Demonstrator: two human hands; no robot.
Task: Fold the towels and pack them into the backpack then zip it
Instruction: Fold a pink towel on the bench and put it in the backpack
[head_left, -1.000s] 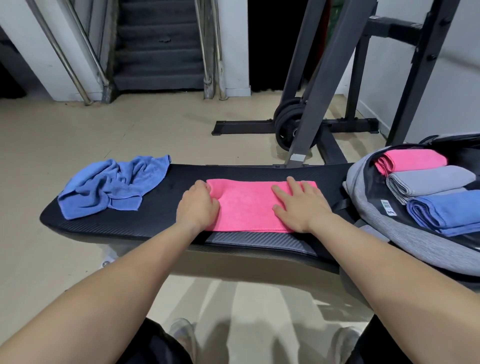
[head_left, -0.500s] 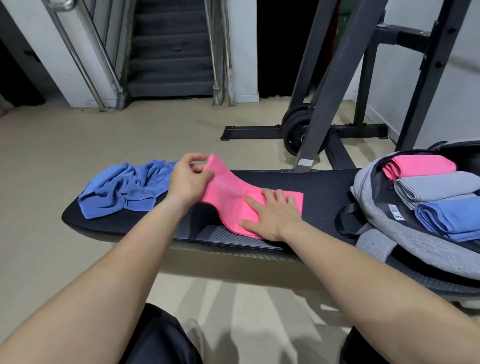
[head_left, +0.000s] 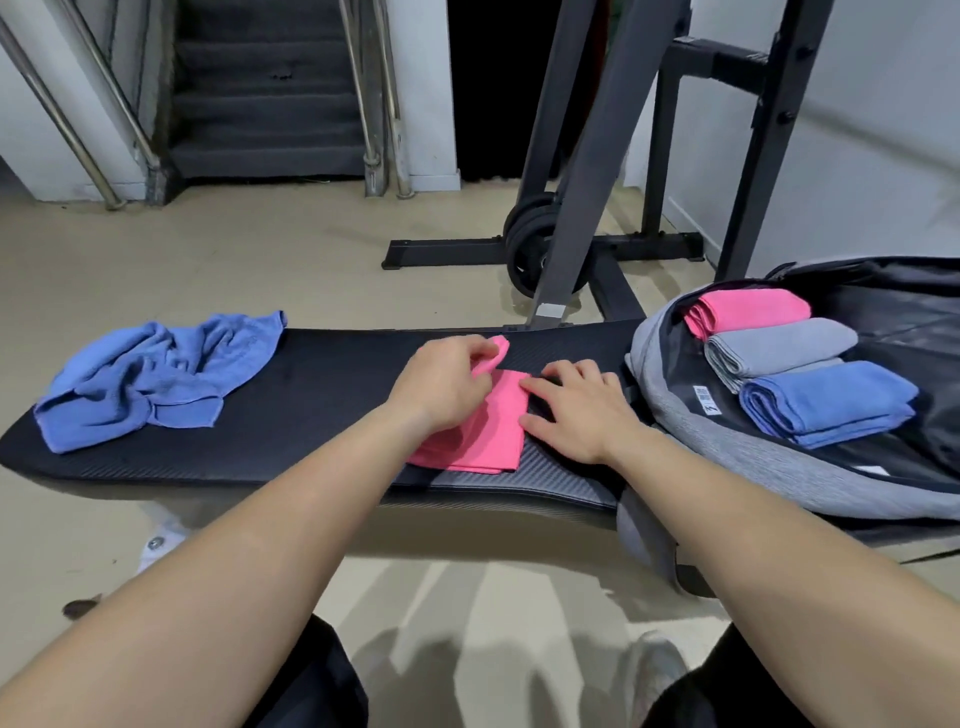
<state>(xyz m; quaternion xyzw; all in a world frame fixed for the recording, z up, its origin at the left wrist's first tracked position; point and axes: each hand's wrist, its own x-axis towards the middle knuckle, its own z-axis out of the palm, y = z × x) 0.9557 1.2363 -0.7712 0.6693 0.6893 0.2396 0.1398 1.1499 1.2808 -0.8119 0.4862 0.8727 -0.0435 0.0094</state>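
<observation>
Beige floor (head_left: 234, 260) of a gym room, grey stairs (head_left: 265, 104) w/ metal rails at back left. A long black padded bench (head_left: 322, 395) runs across the view. On its left end lies a crumpled blue towel (head_left: 156, 379), unfolded, one corner reaching the far edge. Bare pad between it and the hands.

Centre: left hand (head_left: 447, 389) has fingers curled, pinching a raised corner of a pink towel (head_left: 483, 431) that lies part-folded near the bench's front edge. Right hand (head_left: 576, 410) lies flat, fingers spread – fingertips at the towel's right edge.

Behind, a dark steel rack (head_left: 587, 156) w/ weight plates (head_left: 530, 244) at its foot.

Right end: grey backpack (head_left: 727, 452) lying unzipped, holding three folded towels in a row – folded pink towel (head_left: 748, 312), grey towel (head_left: 779, 345), folded blue towel (head_left: 826, 402). A white barcode tag (head_left: 705, 401) inside the rim; its print is too small to read.
</observation>
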